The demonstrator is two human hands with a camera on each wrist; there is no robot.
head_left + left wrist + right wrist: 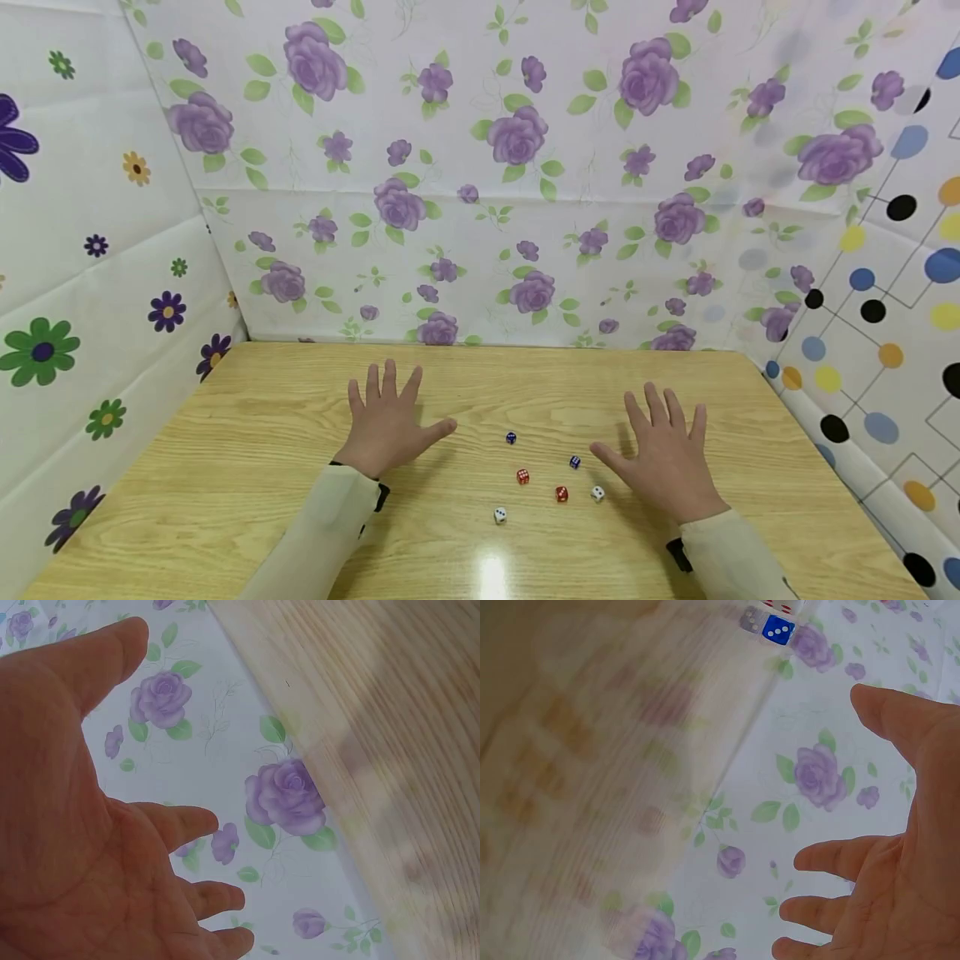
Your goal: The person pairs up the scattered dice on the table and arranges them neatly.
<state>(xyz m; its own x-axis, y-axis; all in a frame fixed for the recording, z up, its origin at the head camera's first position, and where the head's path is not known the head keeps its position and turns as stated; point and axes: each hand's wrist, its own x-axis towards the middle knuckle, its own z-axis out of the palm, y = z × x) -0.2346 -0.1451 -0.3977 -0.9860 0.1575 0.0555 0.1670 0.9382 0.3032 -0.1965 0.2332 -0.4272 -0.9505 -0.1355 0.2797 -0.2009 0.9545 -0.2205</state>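
Note:
Several dice lie loose on the wooden table between my two hands. In the head view they are a far blue die (511, 437), a second blue die (574, 462), a red die (522, 477), another red die (562, 494), a white die (597, 493) and a nearer white die (500, 516). My left hand (386, 429), fingers spread and straight, hovers left of the dice. To their right is my right hand (663, 458), also spread, its thumb nearest the white and blue dice. Neither hand holds anything. A blue die (778, 630) shows at the top of the right wrist view.
The wooden table (247, 450) ends at a back cloth (465, 242) with purple roses. A flower-patterned cloth (112, 275) stands on the left and a dotted cloth (892, 333) on the right. Light glares off the table's front middle.

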